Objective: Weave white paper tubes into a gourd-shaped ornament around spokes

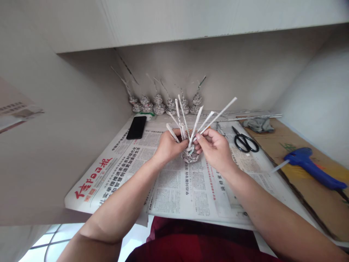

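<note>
A small round piece woven from rolled newspaper (190, 155) stands over the newspaper-covered table, with several paper sticks (196, 123) fanning up out of its top. My left hand (171, 145) is wrapped around its left side, thumb pressed near the stick bases. On the right, my right hand (214, 147) pinches the base of a long paper stick (222, 113) that slants up and to the right. Some of the fingertips are hidden behind the sticks and the weave.
Several finished-looking woven paper gourds (171, 105) line the back wall. A black phone (136, 127) lies at the left. Black-handled scissors (246, 142), a crumpled grey cloth (258, 124) and a blue glue gun (313, 165) lie at the right, the gun on cardboard (293, 145). Newspaper (174, 193) covers the table.
</note>
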A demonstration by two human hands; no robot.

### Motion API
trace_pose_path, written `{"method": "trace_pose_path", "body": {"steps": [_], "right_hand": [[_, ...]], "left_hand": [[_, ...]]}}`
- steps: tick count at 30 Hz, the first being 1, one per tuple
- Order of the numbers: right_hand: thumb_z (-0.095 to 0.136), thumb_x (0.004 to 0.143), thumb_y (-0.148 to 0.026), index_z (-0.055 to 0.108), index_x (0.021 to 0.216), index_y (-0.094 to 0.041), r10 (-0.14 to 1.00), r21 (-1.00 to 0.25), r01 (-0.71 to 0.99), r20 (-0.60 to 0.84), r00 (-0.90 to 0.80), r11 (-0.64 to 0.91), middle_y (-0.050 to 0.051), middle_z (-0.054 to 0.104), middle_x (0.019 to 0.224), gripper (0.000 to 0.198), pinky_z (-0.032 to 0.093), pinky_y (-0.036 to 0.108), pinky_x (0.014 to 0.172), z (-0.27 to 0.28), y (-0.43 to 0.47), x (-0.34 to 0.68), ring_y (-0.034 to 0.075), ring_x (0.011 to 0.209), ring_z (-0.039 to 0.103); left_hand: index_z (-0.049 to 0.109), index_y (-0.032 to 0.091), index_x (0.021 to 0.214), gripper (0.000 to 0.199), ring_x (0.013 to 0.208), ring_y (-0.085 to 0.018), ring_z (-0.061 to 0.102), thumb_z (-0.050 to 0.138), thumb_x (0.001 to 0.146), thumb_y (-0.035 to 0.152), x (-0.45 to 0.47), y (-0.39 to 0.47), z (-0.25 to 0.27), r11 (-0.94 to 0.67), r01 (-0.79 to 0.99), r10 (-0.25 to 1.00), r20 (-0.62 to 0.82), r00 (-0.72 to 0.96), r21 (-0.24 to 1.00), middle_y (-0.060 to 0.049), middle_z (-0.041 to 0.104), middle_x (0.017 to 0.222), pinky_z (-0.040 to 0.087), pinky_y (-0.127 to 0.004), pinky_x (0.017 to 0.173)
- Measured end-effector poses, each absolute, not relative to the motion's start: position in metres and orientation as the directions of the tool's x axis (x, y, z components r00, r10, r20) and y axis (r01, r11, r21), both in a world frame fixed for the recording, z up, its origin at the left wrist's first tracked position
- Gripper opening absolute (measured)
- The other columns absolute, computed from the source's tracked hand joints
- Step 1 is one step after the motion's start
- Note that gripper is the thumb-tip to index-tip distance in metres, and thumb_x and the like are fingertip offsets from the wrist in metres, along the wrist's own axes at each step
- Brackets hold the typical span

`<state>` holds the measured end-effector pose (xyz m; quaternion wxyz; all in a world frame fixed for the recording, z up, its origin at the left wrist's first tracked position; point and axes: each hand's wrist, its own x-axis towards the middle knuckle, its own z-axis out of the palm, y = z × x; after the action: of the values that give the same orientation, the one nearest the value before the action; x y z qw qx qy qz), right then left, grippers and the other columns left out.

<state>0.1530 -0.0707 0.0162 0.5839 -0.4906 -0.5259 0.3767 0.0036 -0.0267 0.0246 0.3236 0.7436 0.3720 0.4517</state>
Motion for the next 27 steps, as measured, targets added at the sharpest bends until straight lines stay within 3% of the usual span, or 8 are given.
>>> {"method": "trace_pose_path", "body": {"steps": [8,16,22,27], "right_hand": [[0.073,0.073,-0.038,0.057,0.078,-0.018,0.973,-0.979,-0.147,0.113,0.201,0.145,-0.001,0.066,0.065,0.026,0.055,0.024,0.049,0.016,-0.067,0.154,0.01,0.052,0.061],[0.079,0.068,-0.038,0.059,0.075,-0.017,0.982,-0.968,-0.234,0.046,0.183,0.089,0.0,0.066,0.063,0.03,0.055,0.022,0.047,0.018,-0.066,0.157,0.011,0.05,0.062],[0.084,0.063,-0.038,0.056,0.067,-0.017,0.981,-0.955,-0.297,-0.047,0.19,0.012,0.001,0.066,0.058,0.035,0.053,0.019,0.041,0.02,-0.062,0.161,0.01,0.047,0.061],[0.083,0.063,-0.041,0.057,0.068,-0.017,0.979,-0.975,-0.206,0.047,0.197,0.088,0.002,0.068,0.059,0.035,0.053,0.021,0.043,0.023,-0.065,0.165,0.013,0.05,0.064]], "left_hand": [[0.07,0.013,0.081,0.013,0.07,-0.014,0.066,0.063,0.07,0.01,-0.001,-0.023,0.024,-0.523,0.219,0.832,0.437,0.343,0.824,-0.002,0.073,0.077,0.053,-0.023,0.066],[0.066,0.012,0.083,0.01,0.071,-0.014,0.064,0.061,0.074,0.011,-0.003,-0.018,0.021,-0.558,0.18,0.795,0.46,0.395,0.81,-0.003,0.07,0.077,0.052,-0.024,0.069],[0.067,0.015,0.086,0.011,0.077,-0.015,0.064,0.059,0.078,0.013,-0.008,-0.021,0.027,-0.722,0.229,0.647,0.521,0.557,0.653,-0.004,0.07,0.082,0.05,-0.027,0.075],[0.068,0.016,0.083,0.012,0.079,-0.016,0.065,0.058,0.079,0.012,-0.009,-0.022,0.028,-0.781,0.276,0.603,0.563,0.566,0.559,-0.004,0.071,0.085,0.05,-0.027,0.075]]}}
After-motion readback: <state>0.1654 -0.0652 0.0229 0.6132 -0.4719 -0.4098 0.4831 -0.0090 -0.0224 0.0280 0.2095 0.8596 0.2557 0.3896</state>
